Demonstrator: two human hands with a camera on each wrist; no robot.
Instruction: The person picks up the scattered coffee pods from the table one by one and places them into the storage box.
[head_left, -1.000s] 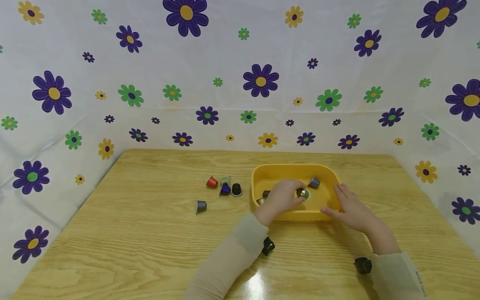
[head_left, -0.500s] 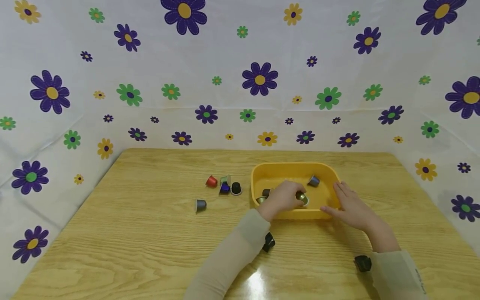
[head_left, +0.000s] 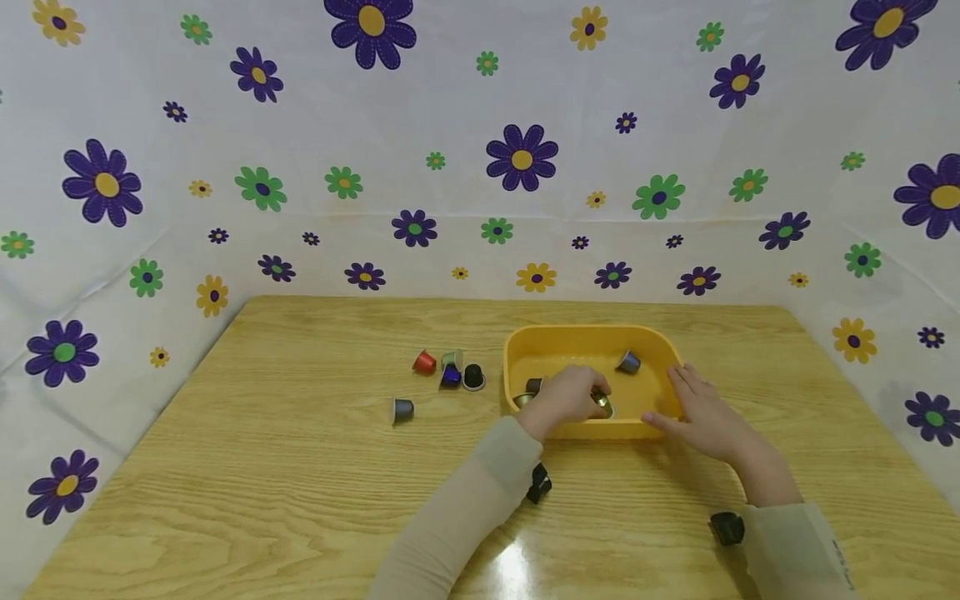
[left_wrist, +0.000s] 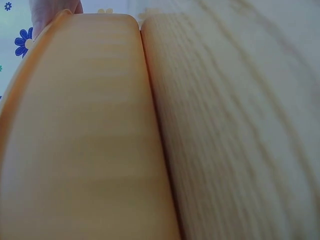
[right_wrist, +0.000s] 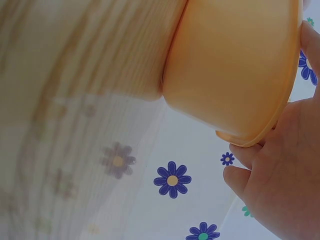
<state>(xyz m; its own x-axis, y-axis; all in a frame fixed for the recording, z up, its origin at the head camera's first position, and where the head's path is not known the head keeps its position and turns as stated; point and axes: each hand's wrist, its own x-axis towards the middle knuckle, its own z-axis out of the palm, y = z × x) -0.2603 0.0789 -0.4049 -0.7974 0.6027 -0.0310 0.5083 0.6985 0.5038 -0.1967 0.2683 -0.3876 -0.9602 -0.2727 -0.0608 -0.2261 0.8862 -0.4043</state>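
Note:
A yellow plastic tub (head_left: 592, 430) stands on the table. Inside it, my left hand (head_left: 564, 395) pinches a gold coffee capsule (head_left: 605, 406) between fingers and thumb, close over the tub floor. The tub's right front corner is gripped by my right hand (head_left: 708, 417), fingers over the side rim and thumb on the front rim. A blue-grey capsule (head_left: 628, 362) lies at the back right of the tub. At its left end, a dark brown capsule (head_left: 534, 385) and a pale gold one (head_left: 522, 401) show partly behind my left hand. The left wrist view shows mostly the tub's outer wall (left_wrist: 90, 125).
Left of the tub, a red capsule (head_left: 424, 362), a pale green one (head_left: 452, 359), a blue one (head_left: 451, 377) and a black one (head_left: 473, 377) sit close together. Nearer the front lies a grey capsule (head_left: 402, 410). A flower-patterned cloth (head_left: 345, 108) surrounds the table.
Within my left hand's fingers the gold capsule has tipped and shifted slightly toward the front. My right hand has stayed on the tub's corner, and the capsules outside have not moved.

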